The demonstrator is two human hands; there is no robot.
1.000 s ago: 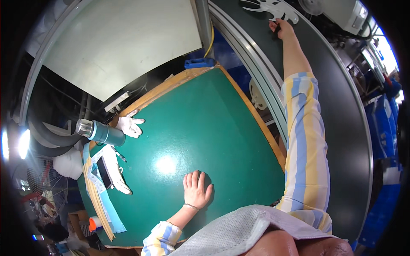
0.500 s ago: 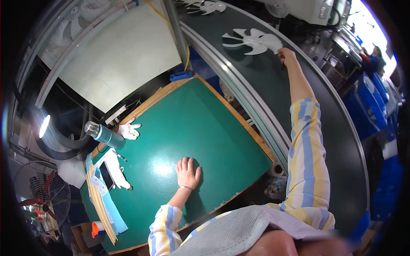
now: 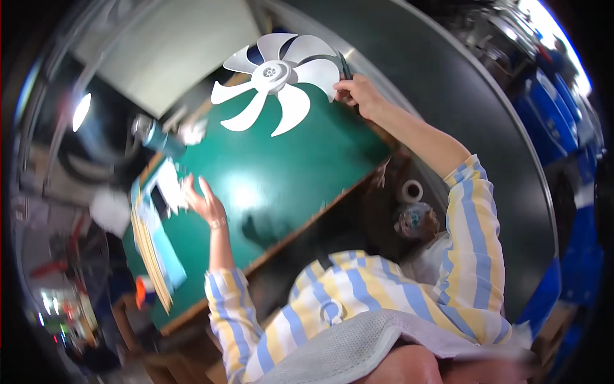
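Observation:
A white fan blade wheel (image 3: 273,77) with several curved blades and a round ribbed hub hangs over the far part of the green table (image 3: 281,185). My right hand (image 3: 360,96) is closed on the tip of one of its blades, on the right. By the same fingers shows a slim dark stick-like thing (image 3: 347,67); its kind and whether I grip it cannot be made out. My left hand (image 3: 206,201) is raised over the left of the table, fingers apart, holding nothing. Just beyond it lies a white glove-like thing (image 3: 170,185), blurred.
A teal flask (image 3: 160,139) and another white glove (image 3: 192,131) are at the table's back left. Papers and card strips (image 3: 153,246) line the left edge. A dark conveyor belt (image 3: 486,185) curves along the right. A roll (image 3: 411,191) sits below the table's right corner.
My right hand has brought the fan blade wheel off the conveyor, leftward over the table. My left hand has lifted from the tabletop and moved left. The whole view has shifted.

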